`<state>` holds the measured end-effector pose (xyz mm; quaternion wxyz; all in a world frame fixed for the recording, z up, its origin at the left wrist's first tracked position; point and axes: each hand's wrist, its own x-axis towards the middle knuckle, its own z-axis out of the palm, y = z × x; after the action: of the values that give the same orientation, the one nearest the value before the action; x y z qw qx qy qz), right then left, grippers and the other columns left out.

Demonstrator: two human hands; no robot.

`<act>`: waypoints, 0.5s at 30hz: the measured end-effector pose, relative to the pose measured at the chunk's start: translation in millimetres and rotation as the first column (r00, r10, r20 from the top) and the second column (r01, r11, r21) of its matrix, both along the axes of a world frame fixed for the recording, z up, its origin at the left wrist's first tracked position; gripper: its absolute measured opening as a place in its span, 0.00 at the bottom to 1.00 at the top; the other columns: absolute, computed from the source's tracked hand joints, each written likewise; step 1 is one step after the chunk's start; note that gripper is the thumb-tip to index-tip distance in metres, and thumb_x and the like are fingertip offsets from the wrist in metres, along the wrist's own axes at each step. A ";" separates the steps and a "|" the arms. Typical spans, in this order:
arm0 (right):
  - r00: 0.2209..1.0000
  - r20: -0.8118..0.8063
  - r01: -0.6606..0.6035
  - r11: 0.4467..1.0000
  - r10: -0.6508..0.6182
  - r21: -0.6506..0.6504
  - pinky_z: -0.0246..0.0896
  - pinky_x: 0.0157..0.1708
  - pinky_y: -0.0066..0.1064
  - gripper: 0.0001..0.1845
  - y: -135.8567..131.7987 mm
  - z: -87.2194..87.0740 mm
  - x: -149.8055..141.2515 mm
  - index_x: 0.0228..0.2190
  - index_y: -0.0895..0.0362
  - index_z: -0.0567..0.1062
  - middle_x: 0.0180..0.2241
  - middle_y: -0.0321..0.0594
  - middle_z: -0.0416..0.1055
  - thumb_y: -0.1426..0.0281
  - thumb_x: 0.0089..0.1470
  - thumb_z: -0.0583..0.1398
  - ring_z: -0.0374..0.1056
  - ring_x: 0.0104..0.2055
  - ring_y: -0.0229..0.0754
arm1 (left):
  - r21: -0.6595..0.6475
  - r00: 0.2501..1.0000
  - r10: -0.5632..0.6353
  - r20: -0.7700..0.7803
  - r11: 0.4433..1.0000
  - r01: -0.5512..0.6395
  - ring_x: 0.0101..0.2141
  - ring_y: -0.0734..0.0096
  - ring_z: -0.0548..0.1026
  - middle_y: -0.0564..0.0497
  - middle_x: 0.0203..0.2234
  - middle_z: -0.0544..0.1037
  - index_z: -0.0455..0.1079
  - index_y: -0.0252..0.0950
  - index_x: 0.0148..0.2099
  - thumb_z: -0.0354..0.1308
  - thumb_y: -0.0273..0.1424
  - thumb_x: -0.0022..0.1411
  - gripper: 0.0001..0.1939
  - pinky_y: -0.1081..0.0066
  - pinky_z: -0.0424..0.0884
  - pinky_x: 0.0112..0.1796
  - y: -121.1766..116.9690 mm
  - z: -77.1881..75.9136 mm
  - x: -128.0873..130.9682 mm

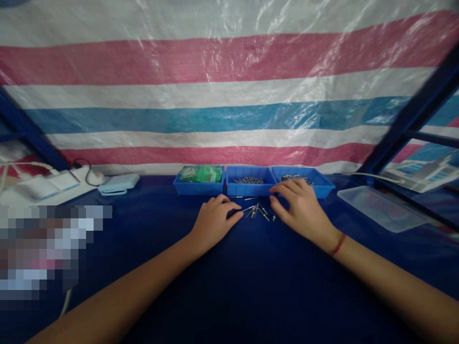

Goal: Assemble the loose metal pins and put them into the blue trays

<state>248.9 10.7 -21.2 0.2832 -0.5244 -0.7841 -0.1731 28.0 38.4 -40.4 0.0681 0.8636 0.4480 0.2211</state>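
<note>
A small loose pile of blind rivets lies on the dark blue table, with a couple more close to the bins. My left hand rests at the pile's left side, its thumb and forefinger apart; one rivet's tip lies by the forefinger, and I cannot tell if they touch. On the other side my right hand hovers with thumb and fingers spread, nothing visible between them. A single short rivet lies near its thumb. Behind the hands, the middle blue bin holds many rivets; the right blue bin, partly hidden by my right hand, holds similar metal pieces.
The left blue bin contains green plastic packets. A clear plastic lid lies at right. On the left are a light blue case, a white power strip and a blurred-out area. Striped sheeting hangs behind the table.
</note>
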 end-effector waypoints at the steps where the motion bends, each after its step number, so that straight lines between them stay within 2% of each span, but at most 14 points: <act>1: 0.999 0.002 -0.039 0.999 0.039 -0.025 0.57 0.40 0.42 0.11 -2.0 -0.6 -3.5 0.36 0.58 0.74 0.37 0.45 0.73 0.68 0.55 0.54 0.62 0.42 0.50 | -0.010 1.000 0.004 0.004 1.000 -0.004 0.39 0.63 0.71 0.49 0.37 0.72 0.74 0.42 0.41 0.52 0.37 0.63 0.11 0.62 0.65 0.42 0.3 0.3 1.8; 5: 0.991 -0.025 -0.135 0.984 0.133 -0.115 0.59 0.40 0.42 0.10 -7.8 -4.3 -13.3 0.37 0.57 0.74 0.37 0.44 0.74 0.69 0.56 0.54 0.64 0.40 0.48 | 0.012 0.999 0.008 -0.039 1.000 -0.008 0.37 0.63 0.71 0.49 0.34 0.73 0.73 0.40 0.38 0.48 0.33 0.65 0.11 0.65 0.65 0.38 2.4 -1.2 8.4; 10: 0.979 -0.015 -0.203 0.960 0.204 -0.193 0.60 0.41 0.42 0.15 -11.6 -9.4 -21.6 0.42 0.59 0.73 0.39 0.45 0.73 0.66 0.55 0.56 0.64 0.43 0.48 | 0.087 0.993 0.008 -0.116 0.996 0.002 0.39 0.62 0.70 0.47 0.37 0.71 0.69 0.35 0.40 0.44 0.31 0.67 0.12 0.65 0.65 0.36 2.0 -5.9 10.0; 15: 0.967 -0.048 -0.255 0.943 0.250 -0.213 0.60 0.42 0.42 0.12 -15.1 -7.6 -25.1 0.41 0.57 0.74 0.38 0.44 0.73 0.68 0.58 0.54 0.65 0.41 0.47 | 0.166 0.989 -0.090 -0.113 0.980 0.108 0.37 0.63 0.69 0.47 0.35 0.70 0.67 0.34 0.39 0.42 0.28 0.67 0.12 0.65 0.64 0.37 -7.8 0.6 9.4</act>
<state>223.7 -4.4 -28.9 0.2519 -0.4492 -0.8561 -0.0430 37.4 30.7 -39.8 -0.0195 0.8979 0.3867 0.2094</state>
